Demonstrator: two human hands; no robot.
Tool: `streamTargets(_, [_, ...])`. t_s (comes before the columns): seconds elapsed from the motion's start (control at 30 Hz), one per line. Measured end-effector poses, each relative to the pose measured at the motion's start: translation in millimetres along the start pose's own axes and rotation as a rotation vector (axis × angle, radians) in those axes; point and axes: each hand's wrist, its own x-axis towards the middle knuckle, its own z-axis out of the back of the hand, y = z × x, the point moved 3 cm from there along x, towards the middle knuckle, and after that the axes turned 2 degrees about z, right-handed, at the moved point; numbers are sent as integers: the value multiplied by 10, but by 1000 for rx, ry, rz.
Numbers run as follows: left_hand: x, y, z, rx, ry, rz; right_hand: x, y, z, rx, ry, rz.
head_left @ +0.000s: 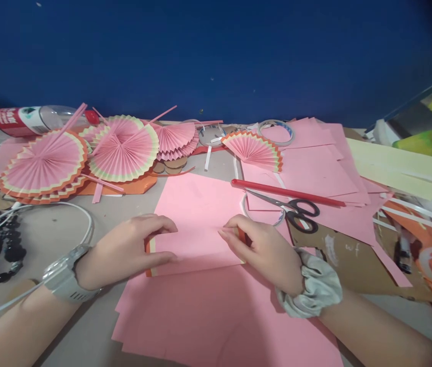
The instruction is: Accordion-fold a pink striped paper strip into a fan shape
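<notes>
A pink paper sheet (199, 214) with orange and cream edges showing underneath lies in front of me, its near edge folded. My left hand (124, 251), with a grey watch on the wrist, pinches the sheet's left edge. My right hand (264, 251), a grey scrunchie on its wrist, pinches the right edge. More pink sheets (216, 316) lie under it, nearer to me.
Several pleated pink paper fans (43, 165) lie at the back left beside a plastic bottle (20, 120). Black-handled scissors (292, 208), a red stick (288, 192) and tape rolls (277, 131) sit right of the sheet. White cable (85, 219) and black beads (3, 250) lie left.
</notes>
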Motion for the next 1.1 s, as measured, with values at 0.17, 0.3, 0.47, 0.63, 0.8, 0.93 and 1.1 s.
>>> streamTargets(0.17, [-10, 9, 26, -154, -174, 43, 9, -25, 5, -11, -84, -57])
streamTargets(0.3, [5, 10, -13, -215, -81, 75, 9, -45, 19, 1, -110, -106])
streamTargets(0.47, [-3, 9, -64, -26, -184, 95, -13, -36, -3, -244, -158, 23])
streamTargets(0.63, [-23, -149, -90, 278, -454, -198, 0, -41, -36, -416, -234, 134])
streamTargets(0.8, [61, -181, -245, 391, -191, -189, -58, 141, -121, -640, -278, 496])
streamTargets(0.93, [97, -134, -293, 483, -160, -122, -127, 223, -331, -627, 27, 624])
streamTargets(1.1, [79, -106, -330, 594, -126, -178, -115, 139, -404, -535, 194, 516])
